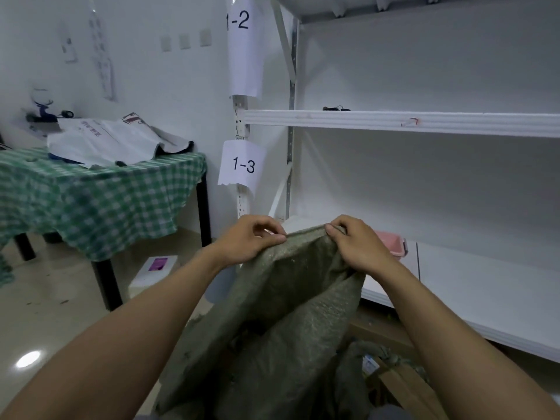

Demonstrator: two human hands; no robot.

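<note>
A grey-green woven sack (281,313) hangs in front of me, held up by its top edge. My left hand (251,237) pinches the rim at its left corner between thumb and fingers. My right hand (357,241) grips the same rim a little to the right, fingers curled over the fabric. The sack's lower part slumps to the floor in folds. What is inside the sack cannot be seen.
A white metal shelf unit (394,121) fills the right, with paper labels 1-2 (242,22) and 1-3 (244,165). A pink container (392,242) sits on the lower shelf behind my right hand. A table with green checked cloth (91,189) stands left. A white box (156,268) lies on the floor.
</note>
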